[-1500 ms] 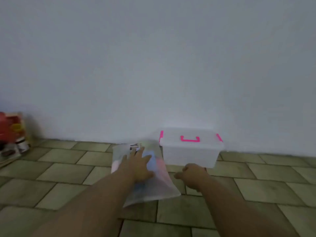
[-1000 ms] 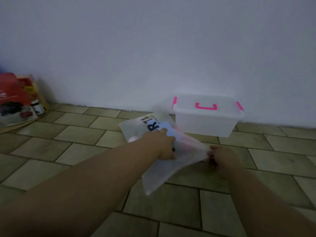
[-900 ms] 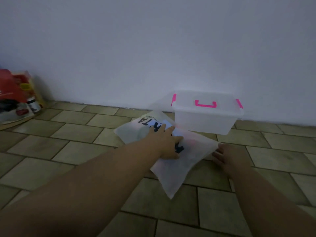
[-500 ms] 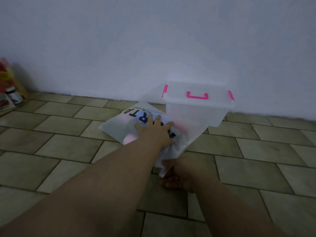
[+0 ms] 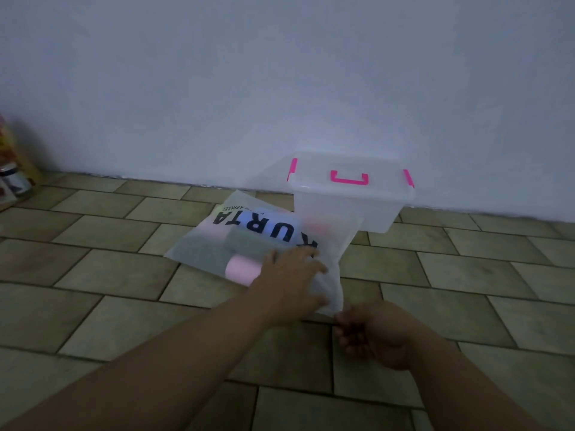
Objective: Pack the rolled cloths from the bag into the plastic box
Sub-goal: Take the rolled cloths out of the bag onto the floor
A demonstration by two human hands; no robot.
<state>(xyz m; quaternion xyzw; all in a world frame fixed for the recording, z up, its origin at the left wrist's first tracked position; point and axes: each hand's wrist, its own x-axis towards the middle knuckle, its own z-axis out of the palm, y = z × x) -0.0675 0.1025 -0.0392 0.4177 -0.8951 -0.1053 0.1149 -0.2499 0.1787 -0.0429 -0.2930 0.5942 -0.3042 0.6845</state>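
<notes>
Frosted plastic, half see-through, makes the bag (image 5: 323, 237) that lies flat on the tiled floor (image 5: 124, 269) under and beyond the left hand (image 5: 289, 275). This hand rests on the near part of the bag with the fingers straight and spread, the palm down. The right hand (image 5: 379, 334) is nearer to the person and its fingers are curled; thumb and forefinger pinch the near corner of the bag. Through the plastic the rolled cloths show: a pink roll (image 5: 241, 270) just left of the left hand, a grey-green roll (image 5: 249, 242) beyond it, and a blue roll (image 5: 264, 220) farther still, behind black letters (image 5: 280, 231) printed on the bag. The plastic box (image 5: 345, 209) stands beyond both hands, touching the far edge of the bag and close to the white wall (image 5: 280, 73). Its lid (image 5: 348, 164) is on, with a pink handle (image 5: 349, 178) and a pink clip at each end. Far to the left of the left hand are some blurred packets (image 5: 12, 169)
</notes>
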